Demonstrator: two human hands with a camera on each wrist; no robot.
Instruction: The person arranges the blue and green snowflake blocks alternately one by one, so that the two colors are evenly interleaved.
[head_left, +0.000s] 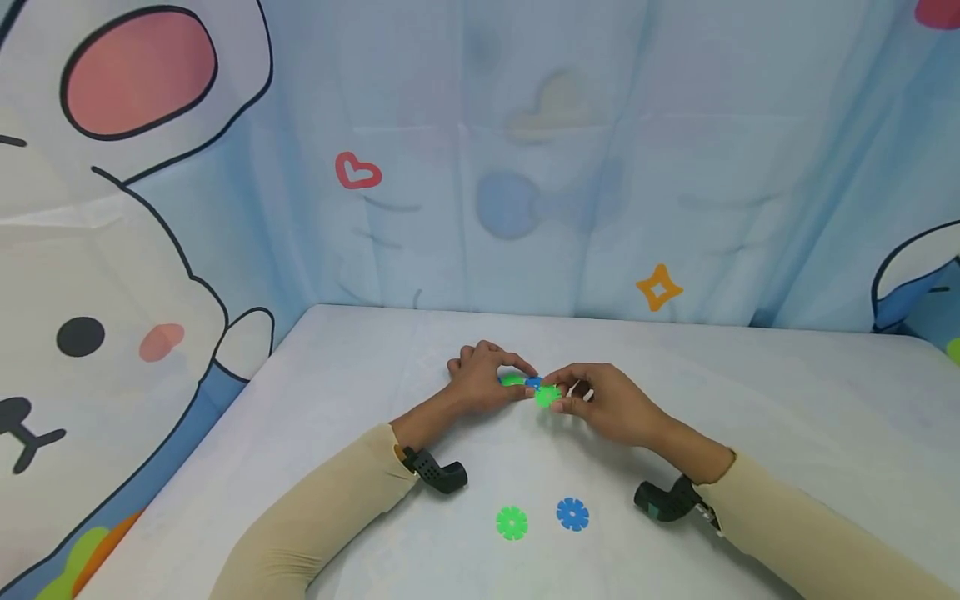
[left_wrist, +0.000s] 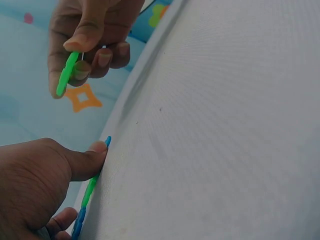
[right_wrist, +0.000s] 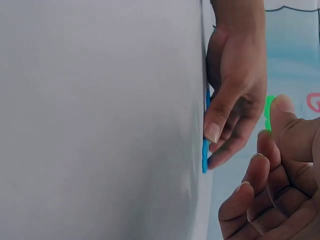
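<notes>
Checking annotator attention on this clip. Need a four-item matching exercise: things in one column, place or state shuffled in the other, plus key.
Column 1
1. Left grip
2. Right grip
3. Loose blue disc
4. Orange star

Column 2
A. Printed on the backdrop curtain
B. Pinches a single green disc, clear of the table
C. Lies flat, beside a loose green disc
D. Holds a row of blue and green discs

Pairs: 1-D, 2-B, 3-C, 4-A
</notes>
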